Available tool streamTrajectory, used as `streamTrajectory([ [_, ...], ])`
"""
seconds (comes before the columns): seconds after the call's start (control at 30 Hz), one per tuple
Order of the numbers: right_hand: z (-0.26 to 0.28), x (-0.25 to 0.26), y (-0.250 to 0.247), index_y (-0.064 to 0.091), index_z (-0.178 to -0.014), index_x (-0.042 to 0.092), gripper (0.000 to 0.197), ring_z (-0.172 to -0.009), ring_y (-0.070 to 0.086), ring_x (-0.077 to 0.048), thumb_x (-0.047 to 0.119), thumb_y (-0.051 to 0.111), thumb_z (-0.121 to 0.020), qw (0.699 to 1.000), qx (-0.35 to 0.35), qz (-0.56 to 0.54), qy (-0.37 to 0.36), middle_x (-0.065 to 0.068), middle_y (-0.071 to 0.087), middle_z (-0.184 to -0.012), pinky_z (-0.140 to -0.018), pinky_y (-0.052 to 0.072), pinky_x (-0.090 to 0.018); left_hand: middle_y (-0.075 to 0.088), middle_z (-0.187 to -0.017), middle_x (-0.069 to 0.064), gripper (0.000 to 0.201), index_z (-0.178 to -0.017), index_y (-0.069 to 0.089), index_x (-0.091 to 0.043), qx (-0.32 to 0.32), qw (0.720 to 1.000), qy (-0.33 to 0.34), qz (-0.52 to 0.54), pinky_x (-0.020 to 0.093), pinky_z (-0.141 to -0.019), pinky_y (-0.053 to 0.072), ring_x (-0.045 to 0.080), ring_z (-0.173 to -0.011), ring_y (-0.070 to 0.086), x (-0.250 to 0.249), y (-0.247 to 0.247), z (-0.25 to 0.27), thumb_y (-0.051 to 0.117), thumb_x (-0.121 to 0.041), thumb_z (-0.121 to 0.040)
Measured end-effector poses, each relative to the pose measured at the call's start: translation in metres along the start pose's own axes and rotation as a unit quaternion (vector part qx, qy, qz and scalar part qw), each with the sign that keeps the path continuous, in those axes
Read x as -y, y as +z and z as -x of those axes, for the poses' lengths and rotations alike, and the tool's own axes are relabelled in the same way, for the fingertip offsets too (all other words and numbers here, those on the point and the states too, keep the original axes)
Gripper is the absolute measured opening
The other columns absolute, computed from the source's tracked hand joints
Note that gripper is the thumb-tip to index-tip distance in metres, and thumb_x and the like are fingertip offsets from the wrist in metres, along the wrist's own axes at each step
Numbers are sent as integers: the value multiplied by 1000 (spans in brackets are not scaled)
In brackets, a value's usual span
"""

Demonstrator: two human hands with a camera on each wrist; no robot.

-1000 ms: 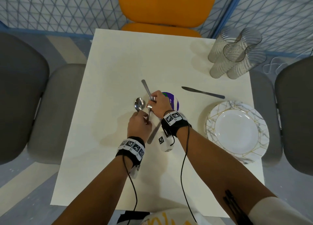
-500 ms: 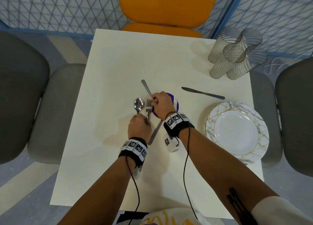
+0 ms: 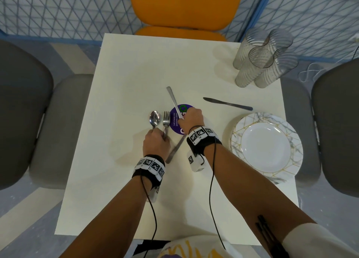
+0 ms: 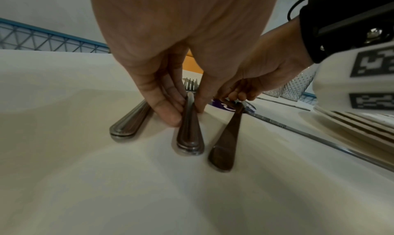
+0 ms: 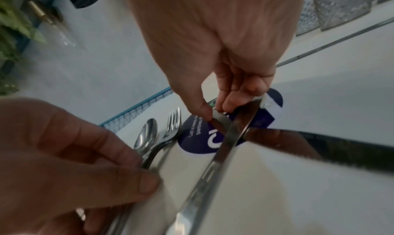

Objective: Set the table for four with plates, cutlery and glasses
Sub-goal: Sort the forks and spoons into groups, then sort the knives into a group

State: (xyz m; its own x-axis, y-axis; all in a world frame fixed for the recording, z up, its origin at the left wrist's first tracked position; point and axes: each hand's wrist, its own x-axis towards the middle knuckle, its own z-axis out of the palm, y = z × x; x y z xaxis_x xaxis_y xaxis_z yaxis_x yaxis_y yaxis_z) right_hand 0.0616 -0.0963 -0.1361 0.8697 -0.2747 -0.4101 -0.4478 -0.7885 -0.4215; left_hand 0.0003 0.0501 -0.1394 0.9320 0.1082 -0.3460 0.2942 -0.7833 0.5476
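A spoon (image 3: 154, 117) and a fork (image 3: 166, 119) lie side by side on the white table (image 3: 136, 73). My left hand (image 3: 162, 135) pinches the fork handle (image 4: 189, 132) between thumb and finger, with the spoon handle (image 4: 130, 122) just to its left. My right hand (image 3: 189, 117) grips two crossed knives over a purple round sticker (image 3: 175, 125). One knife handle (image 3: 173, 100) points away from me and the other (image 3: 174, 150) points toward my left wrist. In the right wrist view the fingers (image 5: 230, 104) pinch the blades where they cross.
A third knife (image 3: 227, 103) lies alone to the right. A stack of marbled plates (image 3: 291, 133) sits at the right edge, and several ribbed glasses (image 3: 262, 59) stand at the far right corner. Grey chairs flank the table and an orange chair (image 3: 184, 9) is opposite.
The fork has come down beside the spoon. My right hand let go of the fork head and shifted right onto the knives. My left hand stayed in place.
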Motion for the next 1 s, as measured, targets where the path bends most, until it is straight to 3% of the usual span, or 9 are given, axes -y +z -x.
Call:
streamTrajectory([
  [0.1,-1,0,-4,64,-106,-3,31,-101,66,-30,22,69,-89,1000,8,1,10,-17,68,-108,-80,54,-32,60,-93,4,15,-93,69,-9,-5,1000,6,2,31,-74,43,27,-89,63,-2,-3,2,71,-23,-89],
  [0.23,-1,-3,-7,61,-112,-4,31,-105,65,-31,20,64,-94,1000,3,-16,26,-18,66,-113,-75,49,-29,62,-113,12,32,-116,64,-5,-34,998,48,-7,28,-78,39,28,-100,62,-3,-8,7,69,-29,-96],
  [0.43,-1,-12,-33,76,-98,1,30,-91,68,-26,26,60,-96,988,-56,-136,37,-14,74,-97,-70,45,-25,62,-109,8,15,-107,64,-9,-73,981,168,58,21,-69,46,16,-82,56,-24,-28,3,65,-10,-93],
  [0.53,4,-18,-63,73,-98,6,17,-82,61,-14,19,61,-95,976,-101,-193,1,-6,74,-98,-75,49,-24,59,-107,2,18,-108,65,-15,-82,969,226,51,14,-72,44,16,-91,57,-46,-43,-4,63,-9,-92],
  [0.67,14,-25,-102,71,-88,12,10,-77,66,-12,10,62,-91,956,-147,-248,-64,0,73,-83,-73,51,-9,60,-119,2,33,-120,66,-16,-111,939,322,37,33,-89,52,22,-111,56,-79,-59,-11,64,-6,-88],
  [0.77,25,-29,-131,73,-88,11,9,-75,66,-15,11,64,-91,942,-161,-266,-127,-3,72,-81,-65,50,-14,57,-139,2,47,-137,59,-18,-133,914,382,-34,40,-107,39,26,-132,48,-101,-65,-15,64,-16,-89],
  [0.83,29,-32,-145,72,-90,12,7,-68,60,-8,14,66,-92,940,-141,-269,-154,-3,72,-80,-62,47,-13,56,-144,2,49,-142,57,-18,-137,903,400,-72,45,-115,32,26,-138,46,-110,-65,-18,63,-22,-94],
  [0.9,32,-34,-154,73,-91,14,7,-62,56,3,17,67,-93,938,-126,-274,-169,2,71,-78,-63,46,-13,65,-132,0,40,-136,63,-19,-156,895,409,-87,47,-115,32,26,-126,55,-111,-62,-20,63,-26,-96],
  [1.0,36,-39,-158,74,-91,14,7,-59,56,4,17,68,-93,937,-103,-288,-170,3,71,-75,-59,47,-14,70,-101,-4,17,-112,72,-22,-160,901,400,-56,41,-102,39,25,-95,63,-110,-57,-20,62,-28,-100],
])
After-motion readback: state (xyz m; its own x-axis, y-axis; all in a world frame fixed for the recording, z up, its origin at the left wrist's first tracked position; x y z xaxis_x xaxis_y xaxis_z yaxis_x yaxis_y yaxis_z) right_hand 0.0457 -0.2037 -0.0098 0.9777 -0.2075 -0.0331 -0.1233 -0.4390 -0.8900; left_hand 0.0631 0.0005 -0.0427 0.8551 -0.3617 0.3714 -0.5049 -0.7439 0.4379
